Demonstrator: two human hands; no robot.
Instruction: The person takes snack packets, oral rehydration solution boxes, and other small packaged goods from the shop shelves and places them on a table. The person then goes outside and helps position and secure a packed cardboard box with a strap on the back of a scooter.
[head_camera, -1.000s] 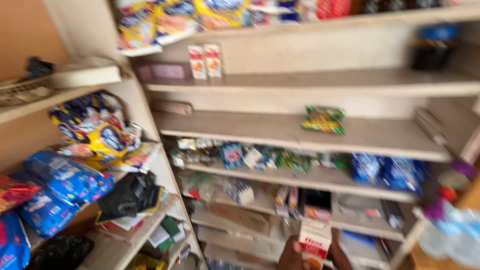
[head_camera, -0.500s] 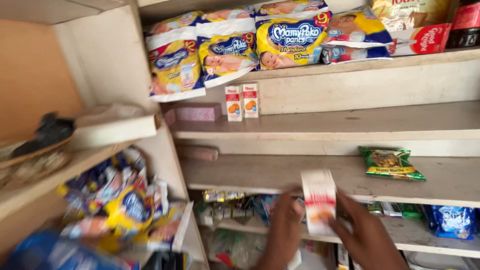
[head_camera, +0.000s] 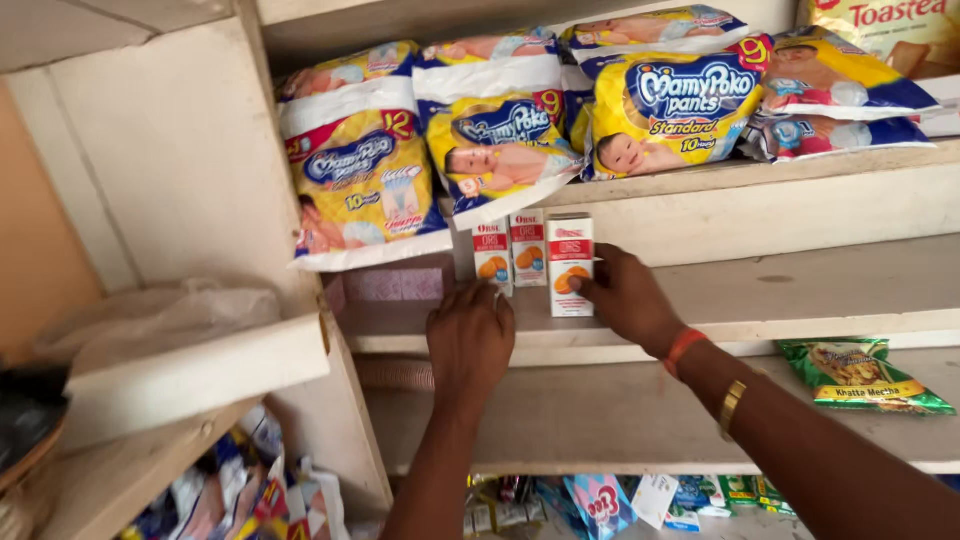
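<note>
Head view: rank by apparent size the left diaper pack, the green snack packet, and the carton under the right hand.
1. Left diaper pack, clearly largest.
2. Green snack packet.
3. Carton touched by the right hand; close to the packet in area, so that order is unsure.

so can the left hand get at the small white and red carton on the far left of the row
Probably yes: the left hand rests on the shelf edge just below the leftmost small white and red carton, with nothing between them.

We can't see the base of the leftmost small carton (head_camera: 492, 256); the left hand (head_camera: 470, 335) covers it. The right hand (head_camera: 627, 297) hides the nearest carton's (head_camera: 570, 262) right edge. Snack pack (head_camera: 905, 30) cut off top right. Goods on bottom shelf (head_camera: 620, 500) blurred, cut off.
</note>
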